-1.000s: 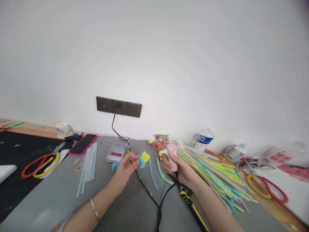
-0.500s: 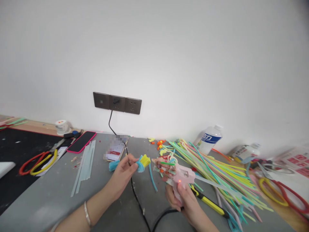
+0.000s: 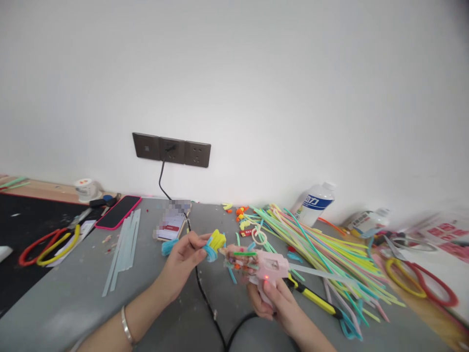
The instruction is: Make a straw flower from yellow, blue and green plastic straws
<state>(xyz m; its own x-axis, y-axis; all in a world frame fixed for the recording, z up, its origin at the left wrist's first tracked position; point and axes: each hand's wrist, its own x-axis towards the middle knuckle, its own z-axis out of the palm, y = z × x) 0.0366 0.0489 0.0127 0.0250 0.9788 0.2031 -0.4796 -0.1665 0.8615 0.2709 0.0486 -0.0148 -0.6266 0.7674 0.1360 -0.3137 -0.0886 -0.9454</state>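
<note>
Glue gun point(image 3: 264, 266) sits in our right hand point(image 3: 274, 304), fingers wrapped tight round the grip, its nozzle aimed left at the blue and yellow bundle point(image 3: 213, 244). Our left hand point(image 3: 182, 261) pinches that bundle between thumb and fingertips, held just above the grey mat point(image 3: 66, 303) near its middle; nozzle tip and bundle sit just beside each other, we can't tell if they touch. A clear glue stick point(image 3: 315, 274) pokes out the back of the gun toward the right. The gun's black cable point(image 3: 205, 303) runs down off our right hand and up the mat to the wall socket point(image 3: 171, 150). Right of the gun lies a big pile of coloured fuzzy sticks point(image 3: 330, 254), with a yellow-handled tool point(image 3: 315, 298) at its near edge. Left of our left hand: spare glue sticks point(image 3: 122, 247), a phone in a pink case point(image 3: 117, 212), a second phone point(image 3: 171, 226) by the cable. A white bottle point(image 3: 315, 203) stands against the wall behind the pile.
</note>
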